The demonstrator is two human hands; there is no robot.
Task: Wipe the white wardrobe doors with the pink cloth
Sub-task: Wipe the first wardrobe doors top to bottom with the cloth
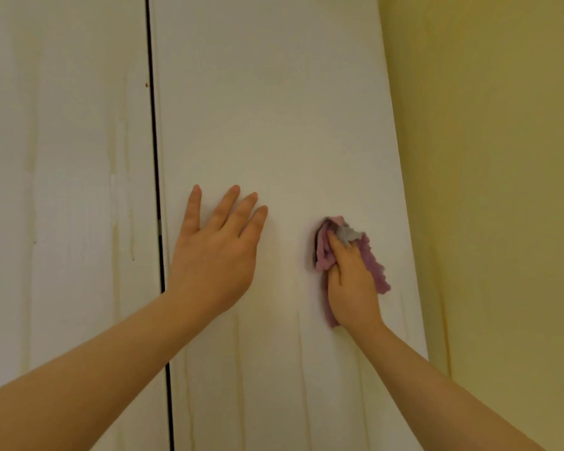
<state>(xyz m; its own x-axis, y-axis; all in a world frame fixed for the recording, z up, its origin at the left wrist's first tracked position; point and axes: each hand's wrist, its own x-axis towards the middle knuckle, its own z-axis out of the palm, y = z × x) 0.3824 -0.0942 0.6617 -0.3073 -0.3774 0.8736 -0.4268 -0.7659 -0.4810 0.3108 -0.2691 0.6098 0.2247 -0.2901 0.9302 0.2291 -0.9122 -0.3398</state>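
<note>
Two white wardrobe doors here, smooth flat panels with faint yellowish vertical streaks like wood grain or drip marks: the left door and the right door, split by one thin dark gap running top to bottom. One pink cloth, fuzzy and crumpled with ragged edges and a small grey patch at the top, bunched up with its long axis roughly vertical, leaning a bit to the right at the bottom. It sits against the right door's lower right area. The right hand grips it with curled fingers, pressing it on the panel. The left hand lies flat on the same door, fingers spread and pointing up. Plain yellow wall on the right.
</note>
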